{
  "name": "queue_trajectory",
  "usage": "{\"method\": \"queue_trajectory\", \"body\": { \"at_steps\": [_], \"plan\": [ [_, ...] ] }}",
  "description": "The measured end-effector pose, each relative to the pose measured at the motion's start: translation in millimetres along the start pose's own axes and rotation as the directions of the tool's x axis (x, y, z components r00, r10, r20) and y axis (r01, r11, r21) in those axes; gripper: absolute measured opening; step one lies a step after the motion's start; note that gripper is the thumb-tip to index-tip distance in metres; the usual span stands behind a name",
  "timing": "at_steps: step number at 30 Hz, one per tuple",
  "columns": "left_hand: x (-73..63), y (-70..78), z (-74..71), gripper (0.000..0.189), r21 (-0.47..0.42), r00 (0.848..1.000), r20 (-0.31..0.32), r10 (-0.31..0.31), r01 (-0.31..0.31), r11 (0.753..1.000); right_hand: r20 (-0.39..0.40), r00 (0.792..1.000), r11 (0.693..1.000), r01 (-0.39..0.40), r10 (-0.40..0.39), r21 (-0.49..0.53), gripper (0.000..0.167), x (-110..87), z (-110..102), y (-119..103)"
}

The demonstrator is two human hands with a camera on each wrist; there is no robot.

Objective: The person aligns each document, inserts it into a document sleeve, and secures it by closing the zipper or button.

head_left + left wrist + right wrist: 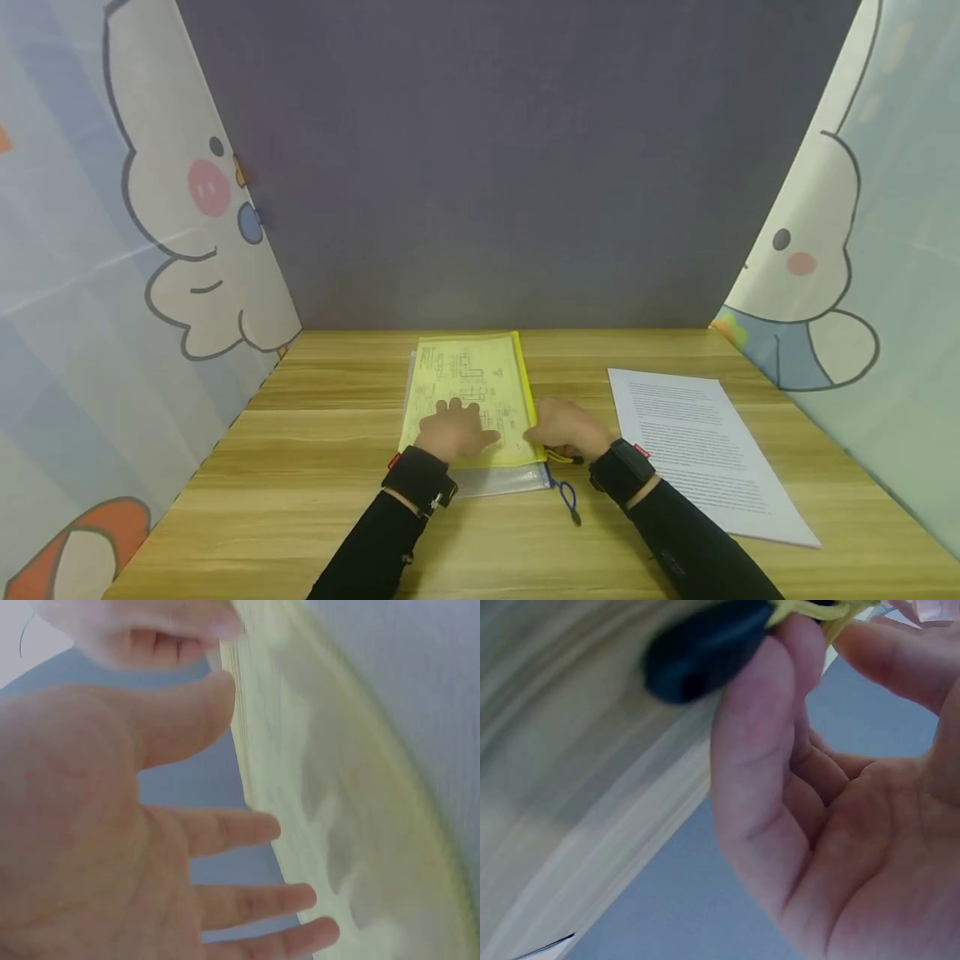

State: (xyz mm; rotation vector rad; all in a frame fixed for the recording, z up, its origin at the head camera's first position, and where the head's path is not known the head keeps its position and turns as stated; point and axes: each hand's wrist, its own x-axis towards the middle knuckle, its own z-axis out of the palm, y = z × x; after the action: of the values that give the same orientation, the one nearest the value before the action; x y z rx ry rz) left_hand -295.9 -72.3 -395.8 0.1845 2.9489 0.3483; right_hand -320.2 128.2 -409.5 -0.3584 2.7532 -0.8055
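A yellow zip pouch (453, 371) with a sheet of line drawings showing through it lies on the wooden table. My left hand (453, 431) rests on its lower half, fingers spread. At the pouch's lower right edge my right hand (567, 425) pinches the yellow zip side between thumb and curled fingers. A yellow cord pull with a black tip (705, 652) hangs beside those fingers in the right wrist view. Beneath the yellow pouch is a clear pouch (498, 481), sticking out at the bottom and left, with a blue cord pull (568, 497) at its corner.
White printed paper (697, 450) lies to the right of my right hand, slightly turned. A dark panel (502, 167) stands along the table's back edge. Cartoon-printed sheets (202, 275) flank both sides.
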Motion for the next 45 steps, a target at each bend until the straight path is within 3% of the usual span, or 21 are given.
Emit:
{"method": "queue_trajectory", "body": {
  "at_steps": [6, 11, 13, 16, 22, 29, 36, 39, 45],
  "plan": [
    [5.6, -34.7, -9.9, 0.074, -0.078, 0.995, -0.051, -0.086, 0.081, 0.994, -0.018, 1.0, 1.0, -0.012, 0.012, 0.013, 0.013, 0.6, 1, 0],
    [7.0, -61.3, -17.2, 0.046, -0.159, 0.993, -0.061, -0.104, 0.093, 0.983, -0.031, 0.999, 1.0, -0.007, 0.007, -0.008, 0.015, 2.3, 0, -1],
    [8.7, -67.3, -18.9, 0.047, -0.202, 0.993, -0.053, -0.106, 0.094, 0.975, -0.036, 0.999, 1.0, -0.006, 0.005, -0.013, 0.017, 3.2, 0, -1],
    [11.0, -70.7, -20.9, 0.05, -0.255, 0.99, -0.045, -0.13, 0.115, 0.96, -0.05, 0.999, 1.0, -0.005, 0.004, -0.027, 0.02, 4.0, -1, -1],
    [13.3, -74.2, -21.0, 0.033, -0.286, 0.978, -0.074, -0.196, 0.168, 0.943, -0.06, 0.998, 0.998, -0.019, 0.015, -0.057, 0.022, 3.7, 0, -3],
    [17.5, -84.2, -17.0, 0.029, -0.303, 0.972, -0.089, -0.216, 0.18, 0.936, -0.075, 0.997, 0.997, -0.027, 0.022, -0.068, 0.022, 3.9, 1, -3],
    [16.6, -97.4, -19.5, 0.079, -0.368, 0.985, -0.001, -0.172, 0.159, 0.916, -0.082, 0.996, 0.996, -0.035, 0.028, -0.085, 0.021, 5.4, 3, -2],
    [16.8, -100.1, -20.3, 0.081, -0.382, 0.985, 0.031, -0.17, 0.169, 0.909, -0.085, 0.996, 0.994, -0.031, 0.022, -0.104, 0.024, 5.3, 3, -3],
    [17.3, -101.1, -22.1, 0.072, -0.399, 0.983, 0.038, -0.178, 0.179, 0.899, -0.092, 0.996, 0.996, -0.023, 0.016, -0.084, 0.03, 2.4, 1, -5]
  ]
}}
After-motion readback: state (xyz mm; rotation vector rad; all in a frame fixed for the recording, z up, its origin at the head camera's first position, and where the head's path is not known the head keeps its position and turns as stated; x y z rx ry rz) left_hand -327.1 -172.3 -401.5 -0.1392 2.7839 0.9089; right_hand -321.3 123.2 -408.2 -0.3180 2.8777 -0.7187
